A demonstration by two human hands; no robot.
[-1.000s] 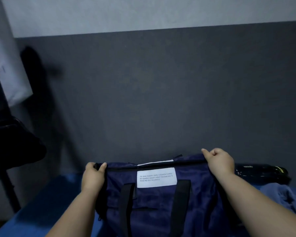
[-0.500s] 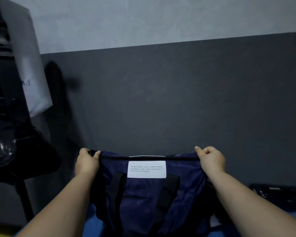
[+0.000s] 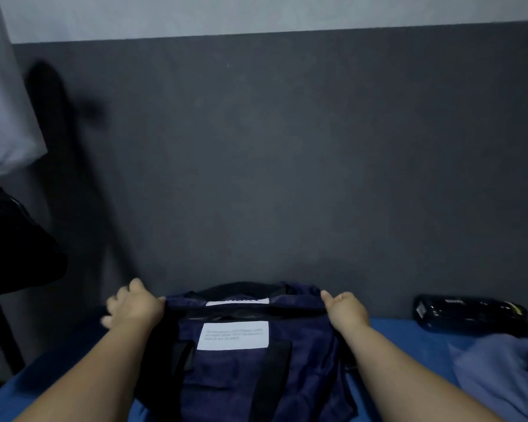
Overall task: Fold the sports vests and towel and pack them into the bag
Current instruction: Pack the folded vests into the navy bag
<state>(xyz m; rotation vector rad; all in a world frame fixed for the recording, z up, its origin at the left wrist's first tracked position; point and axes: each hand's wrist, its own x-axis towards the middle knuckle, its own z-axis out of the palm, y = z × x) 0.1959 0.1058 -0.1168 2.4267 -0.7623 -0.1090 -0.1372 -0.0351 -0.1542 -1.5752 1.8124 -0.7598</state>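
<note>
A navy bag [image 3: 244, 376] with black straps and a white label lies on the blue surface [image 3: 393, 333], just in front of me. My right hand [image 3: 346, 310] grips the bag's top right corner, thumb on the rim. My left hand [image 3: 131, 306] is at the top left corner, blurred by motion, with its fingers spread out to the left and only its edge against the fabric. The bag's top sags, showing a second white patch behind the rim. A crumpled blue-grey cloth [image 3: 506, 379] lies on the surface at the right.
A black glossy pouch [image 3: 470, 313] lies against the dark wall panel [image 3: 287, 178] at the back right. A black stand or chair [image 3: 9, 254] is at the left, with a white sheet [image 3: 3, 117] hanging above it.
The bag, held up by both top corners before, has come down onto the blue surface and its top has slackened. My left hand has loosened from its corner; the right still holds.
</note>
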